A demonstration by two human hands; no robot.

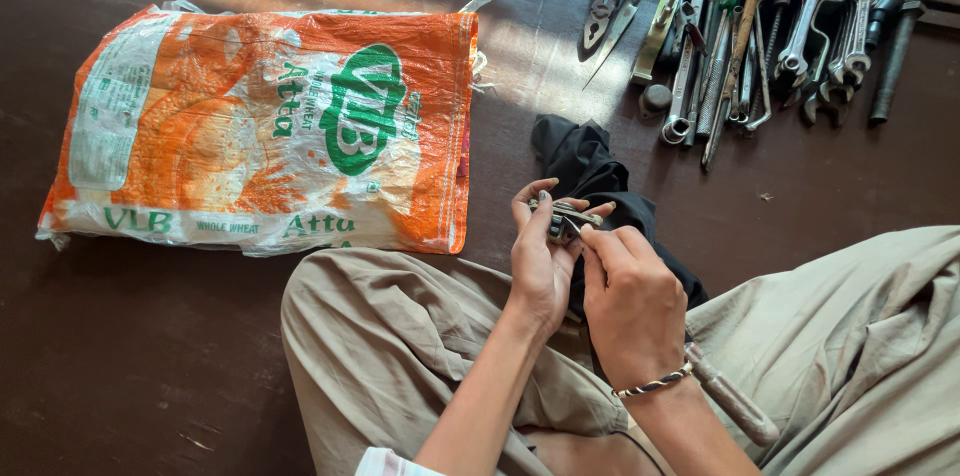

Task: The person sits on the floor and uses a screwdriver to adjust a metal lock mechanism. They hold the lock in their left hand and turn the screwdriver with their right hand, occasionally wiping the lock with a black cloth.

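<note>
A small metal part sits between both hands, just above the person's lap. The left hand cups it from below, fingers curled up around it, seemingly to keep it steady and tilted toward the eyes. The right hand pinches its near end with thumb and forefinger, the other fingers folded in; a braided band circles that wrist. What the part is exactly is too small to tell.

Just beyond the hands a black cloth lies crumpled on the floor and trails under the right hand. A wooden handle pokes out beside the right wrist, resting on the trousers.

Farther out past the right hand, tools lie in a row, handles mostly pointing toward the person, likely for easy picking: pliers, spanners, screwdrivers. Well out from the left hand lies an orange and white sack, flat.

Bare dark floor opens between sack and knee, and between cloth and tools
</note>
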